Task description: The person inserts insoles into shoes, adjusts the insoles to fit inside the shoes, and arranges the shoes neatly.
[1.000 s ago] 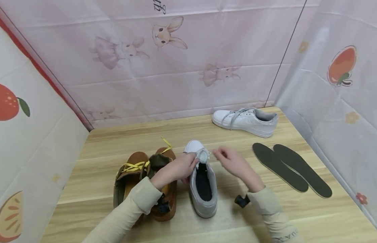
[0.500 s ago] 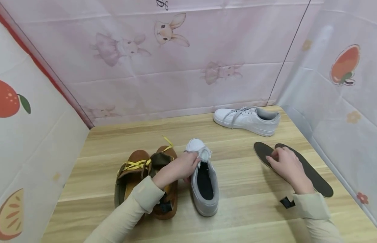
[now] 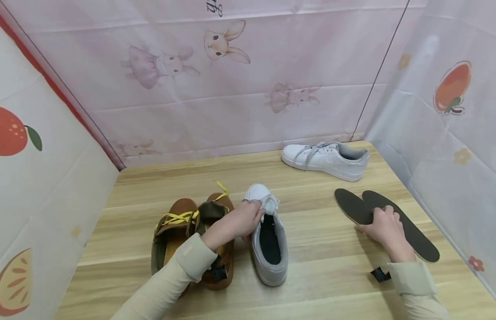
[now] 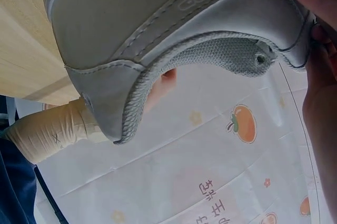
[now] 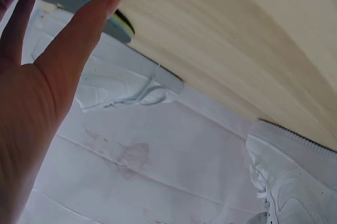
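Observation:
In the head view my left hand (image 3: 240, 218) grips a white-and-grey sneaker (image 3: 270, 274) by its tongue and laced upper, mid-table. A black insole (image 3: 269, 238) lies inside that sneaker. The left wrist view shows the grey heel collar (image 4: 210, 37) close up, the hand at its right edge. At the right, my right hand (image 3: 385, 229) holds the left one of two dark insoles (image 3: 351, 206), thumb on its near edge and fingers across it. The other insole (image 3: 421, 242) lies beside it. In the right wrist view the thumb (image 5: 79, 39) meets the insole's layered edge.
A second white sneaker (image 3: 323, 160) with loose grey laces lies near the back wall. Two brown shoes with yellow laces (image 3: 180, 218) stand left of the held sneaker, partly under my left forearm. Printed cloth walls (image 3: 232, 120) bound the wooden table (image 3: 160, 178).
My right hand has moved right from beside the held sneaker to the insoles, then settled down onto the left one. My left hand has kept its grip on the sneaker.

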`<state>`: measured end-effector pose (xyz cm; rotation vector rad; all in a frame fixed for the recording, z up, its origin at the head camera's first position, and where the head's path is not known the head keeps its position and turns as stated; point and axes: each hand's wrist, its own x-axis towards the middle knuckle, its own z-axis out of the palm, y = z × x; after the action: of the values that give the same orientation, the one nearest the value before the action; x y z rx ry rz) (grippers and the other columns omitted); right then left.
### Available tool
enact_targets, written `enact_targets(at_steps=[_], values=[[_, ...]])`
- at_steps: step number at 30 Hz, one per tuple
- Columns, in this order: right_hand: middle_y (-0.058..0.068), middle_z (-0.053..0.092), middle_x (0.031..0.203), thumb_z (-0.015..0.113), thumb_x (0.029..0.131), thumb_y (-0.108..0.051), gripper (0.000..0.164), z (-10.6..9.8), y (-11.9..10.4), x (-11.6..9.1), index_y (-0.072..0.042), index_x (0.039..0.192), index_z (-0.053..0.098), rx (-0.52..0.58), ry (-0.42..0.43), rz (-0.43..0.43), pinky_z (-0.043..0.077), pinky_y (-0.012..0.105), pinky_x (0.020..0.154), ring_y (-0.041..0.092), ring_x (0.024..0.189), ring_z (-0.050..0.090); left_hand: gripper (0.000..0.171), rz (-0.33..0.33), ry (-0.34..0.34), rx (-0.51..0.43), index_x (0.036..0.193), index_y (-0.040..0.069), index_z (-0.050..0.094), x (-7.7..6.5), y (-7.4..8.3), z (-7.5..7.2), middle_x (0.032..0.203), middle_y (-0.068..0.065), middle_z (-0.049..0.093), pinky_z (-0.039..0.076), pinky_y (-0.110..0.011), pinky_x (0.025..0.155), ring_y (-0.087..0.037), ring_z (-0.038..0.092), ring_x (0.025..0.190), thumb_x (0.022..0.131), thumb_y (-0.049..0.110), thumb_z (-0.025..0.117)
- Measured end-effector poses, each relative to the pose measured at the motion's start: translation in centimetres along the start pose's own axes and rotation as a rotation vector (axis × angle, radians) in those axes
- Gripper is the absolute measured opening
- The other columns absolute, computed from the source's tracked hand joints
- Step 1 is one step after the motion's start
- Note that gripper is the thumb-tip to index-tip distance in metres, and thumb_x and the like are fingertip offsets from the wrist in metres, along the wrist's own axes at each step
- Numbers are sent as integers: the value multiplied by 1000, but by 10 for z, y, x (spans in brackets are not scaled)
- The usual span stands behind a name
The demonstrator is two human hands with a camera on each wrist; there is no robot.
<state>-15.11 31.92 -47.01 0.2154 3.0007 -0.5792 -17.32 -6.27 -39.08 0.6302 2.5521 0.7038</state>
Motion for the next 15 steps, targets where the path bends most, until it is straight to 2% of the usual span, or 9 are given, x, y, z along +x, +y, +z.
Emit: enact_targets(at_steps=[7,15], values=[[41,38,107,73,74,-32,71,5,3,2,20,115,45,40,21,-4,34,61,78,58,95,37,24,-4,-2,2,89,6,51,-1,0,0,72,-6,51,47,-25,40,-17,60,46,102,18,36],[39,40,109,75,69,-40,79,6,4,4,17,116,46,59,-57,40,34,62,80,57,100,37,24,15,15,27,90,7,52,0,0,1,72,-6,50,46,-24,40,-14,57,44,102,19,36]])
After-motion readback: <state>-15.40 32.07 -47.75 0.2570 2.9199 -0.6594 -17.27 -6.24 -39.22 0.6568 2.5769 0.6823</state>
